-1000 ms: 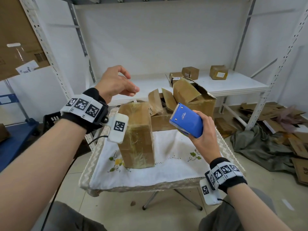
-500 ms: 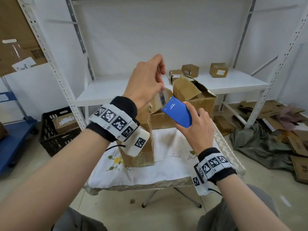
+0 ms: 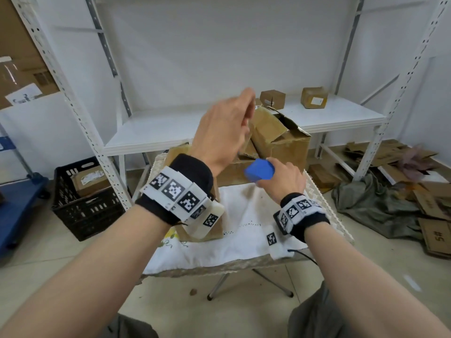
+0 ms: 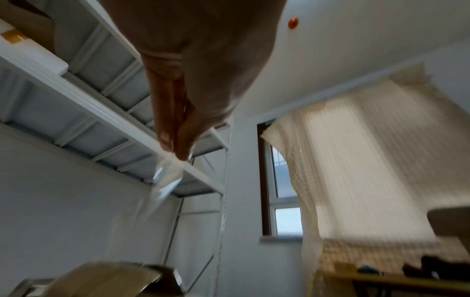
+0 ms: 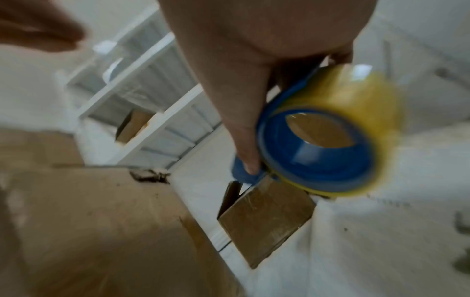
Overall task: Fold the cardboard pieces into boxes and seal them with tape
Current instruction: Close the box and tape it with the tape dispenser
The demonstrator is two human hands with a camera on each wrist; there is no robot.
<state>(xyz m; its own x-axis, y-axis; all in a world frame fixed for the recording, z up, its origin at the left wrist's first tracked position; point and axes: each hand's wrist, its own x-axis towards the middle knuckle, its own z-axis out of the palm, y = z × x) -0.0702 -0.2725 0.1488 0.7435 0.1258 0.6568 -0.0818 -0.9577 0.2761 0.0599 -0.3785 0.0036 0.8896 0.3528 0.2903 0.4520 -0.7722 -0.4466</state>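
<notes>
Tape dispenser (image 3: 259, 170): smooth blue plastic body, curved, carrying a round roll of glossy yellowish clear tape (image 5: 356, 96); the right hand (image 3: 283, 180) wraps its fingers round the dispenser above the table (image 3: 324, 203), just in front of the open boxes. The left hand (image 3: 224, 132), raised above the dispenser, pinches the free end of a thin clear tape strip (image 4: 165, 180) between thumb and straight fingers; the strip runs downward from the fingertips, long axis roughly vertical. A tall sealed box (image 3: 214, 230) of matte brown cardboard stands upright on the table's white embroidered cloth (image 3: 244, 237), left of the dispenser. Behind the table stands a white metal shelf rack (image 3: 341, 115) holding small boxes. Flattened cardboard (image 3: 432, 215) lies on the tiled floor to the table's right.
</notes>
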